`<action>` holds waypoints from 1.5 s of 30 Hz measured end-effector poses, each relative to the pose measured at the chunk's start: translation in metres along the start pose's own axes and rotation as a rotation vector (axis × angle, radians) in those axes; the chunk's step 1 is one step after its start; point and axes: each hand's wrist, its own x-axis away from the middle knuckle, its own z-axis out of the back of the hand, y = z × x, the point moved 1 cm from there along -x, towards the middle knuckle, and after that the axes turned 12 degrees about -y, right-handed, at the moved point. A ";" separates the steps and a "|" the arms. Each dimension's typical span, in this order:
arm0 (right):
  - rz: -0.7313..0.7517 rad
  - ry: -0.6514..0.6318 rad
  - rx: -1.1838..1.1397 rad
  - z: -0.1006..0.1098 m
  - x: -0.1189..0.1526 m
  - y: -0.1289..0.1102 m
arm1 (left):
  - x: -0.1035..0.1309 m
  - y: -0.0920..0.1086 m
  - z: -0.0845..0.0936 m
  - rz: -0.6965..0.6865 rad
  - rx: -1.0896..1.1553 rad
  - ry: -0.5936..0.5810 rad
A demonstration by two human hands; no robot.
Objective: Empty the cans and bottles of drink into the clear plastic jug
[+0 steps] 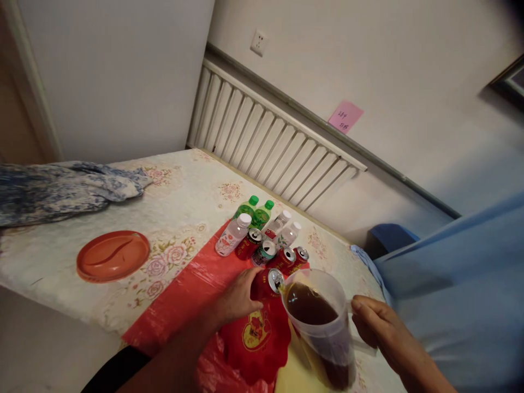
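My left hand [241,295] is wrapped round a red can [264,285] with an open top, above a red scalloped dish [262,349]. In my right hand [374,322] is the handle of a clear plastic pitcher [323,327] holding dark brown liquid. The pitcher is tilted left, its spout at the can's opening. Whether liquid is flowing into the can is hard to tell. Just behind the can stand several opened cans, among them a green one [264,252], and a white-capped bottle [233,234].
Two green-capped bottles [262,214] and more white-capped bottles [289,234] stand behind the cans. A red plastic sheet [180,297] lies on the flowered tablecloth [184,180]. At left are an orange plate [113,255] and a patterned cloth [69,188]; a blue curtain [462,273] hangs at right.
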 end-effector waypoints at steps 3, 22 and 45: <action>0.003 -0.007 0.003 0.000 0.000 0.000 | -0.001 0.000 0.000 -0.001 0.007 -0.001; -0.008 -0.022 0.004 0.001 -0.002 0.000 | -0.001 -0.002 0.000 -0.011 -0.019 0.001; -0.004 -0.037 0.013 0.003 -0.002 0.000 | -0.001 -0.004 -0.001 -0.024 -0.041 -0.008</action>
